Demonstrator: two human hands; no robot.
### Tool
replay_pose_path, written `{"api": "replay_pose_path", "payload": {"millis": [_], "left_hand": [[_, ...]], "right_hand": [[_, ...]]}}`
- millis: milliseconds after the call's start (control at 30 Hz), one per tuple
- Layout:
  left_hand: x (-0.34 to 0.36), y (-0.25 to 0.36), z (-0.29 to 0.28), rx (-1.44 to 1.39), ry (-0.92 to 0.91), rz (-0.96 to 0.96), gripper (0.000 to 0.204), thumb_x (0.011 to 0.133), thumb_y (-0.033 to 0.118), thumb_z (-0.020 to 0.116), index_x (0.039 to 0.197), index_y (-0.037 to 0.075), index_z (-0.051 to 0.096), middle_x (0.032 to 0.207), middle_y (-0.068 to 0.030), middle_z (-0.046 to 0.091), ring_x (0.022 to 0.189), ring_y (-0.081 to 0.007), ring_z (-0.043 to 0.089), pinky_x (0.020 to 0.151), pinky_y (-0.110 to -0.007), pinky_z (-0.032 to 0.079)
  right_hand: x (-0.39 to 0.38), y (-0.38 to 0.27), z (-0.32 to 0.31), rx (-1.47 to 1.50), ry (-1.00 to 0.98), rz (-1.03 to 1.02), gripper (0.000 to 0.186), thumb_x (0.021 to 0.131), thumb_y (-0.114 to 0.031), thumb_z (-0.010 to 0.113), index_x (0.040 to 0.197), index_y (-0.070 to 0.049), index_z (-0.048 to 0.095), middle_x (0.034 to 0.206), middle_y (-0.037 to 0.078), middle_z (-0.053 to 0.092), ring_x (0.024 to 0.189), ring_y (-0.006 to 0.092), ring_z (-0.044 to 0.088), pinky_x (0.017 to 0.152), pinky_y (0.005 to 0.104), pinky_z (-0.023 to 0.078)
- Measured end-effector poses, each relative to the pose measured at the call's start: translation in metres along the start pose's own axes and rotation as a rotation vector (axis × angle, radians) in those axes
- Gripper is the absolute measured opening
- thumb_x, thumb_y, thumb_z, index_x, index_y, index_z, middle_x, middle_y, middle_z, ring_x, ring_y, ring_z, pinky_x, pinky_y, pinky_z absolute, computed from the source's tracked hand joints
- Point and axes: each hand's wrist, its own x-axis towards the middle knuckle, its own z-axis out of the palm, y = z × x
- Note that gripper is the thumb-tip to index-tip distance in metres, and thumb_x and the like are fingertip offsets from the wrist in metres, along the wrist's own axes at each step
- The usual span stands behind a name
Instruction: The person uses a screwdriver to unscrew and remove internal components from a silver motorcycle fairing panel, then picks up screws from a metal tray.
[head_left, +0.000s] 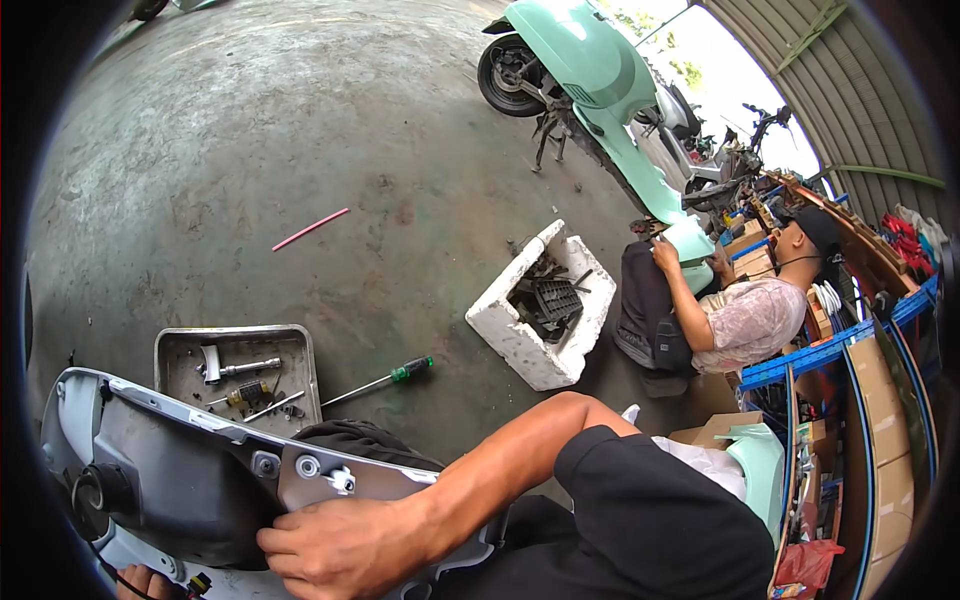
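Note:
Across my lap lies a light grey scooter body panel (390,482), its inner side up, with a black rounded lamp-like housing (185,480) set in it. My right hand (345,545) rests at the housing's right edge, fingers curled and closed; whatever they grip is hidden beneath them. Only some bent fingers of my left hand (145,582) show at the lower left, closed around the panel's near part by a thin black cable (105,562). Beside those fingers sits a small black connector (200,585) with a yellow part. A white clip (341,481) sticks up from the panel.
A metal tray (312,345) holds a ratchet-like tool, a stubby screwdriver and small parts. Near it lie a green-handled screwdriver (410,369) and a pink stick (310,229). A foam box (500,300) holds scrap parts. A co-worker (755,315) sits near a mint scooter (575,50) and shelving (850,340).

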Motion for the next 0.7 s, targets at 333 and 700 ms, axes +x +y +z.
{"api": "replay_pose_path", "payload": {"millis": [333,700], "left_hand": [[-0.0061,-0.0059,0.003,0.026,0.016,-0.012,0.02,0.082,0.014,0.076,0.085,0.001,0.062,0.084,-0.0182,0.059,0.084,-0.0416,0.058,0.074,-0.048,0.045],[-0.0075,-0.0063,0.0011,-0.01,0.004,-0.02,0.019,0.083,0.013,0.075,0.088,0.0,0.062,0.085,-0.02,0.059,0.084,-0.0429,0.057,0.074,-0.049,0.044]], "right_hand": [[0.001,0.0038,-0.0021,0.015,-0.014,-0.025,0.022,0.069,-0.019,0.064,0.067,0.002,0.064,0.075,0.012,0.059,0.082,0.0282,0.058,0.068,0.0381,0.052],[0.0009,0.0046,-0.0001,-0.017,-0.009,-0.052,0.022,0.069,-0.02,0.064,0.068,0.001,0.064,0.076,0.012,0.059,0.083,0.0278,0.059,0.069,0.0368,0.052]]}}
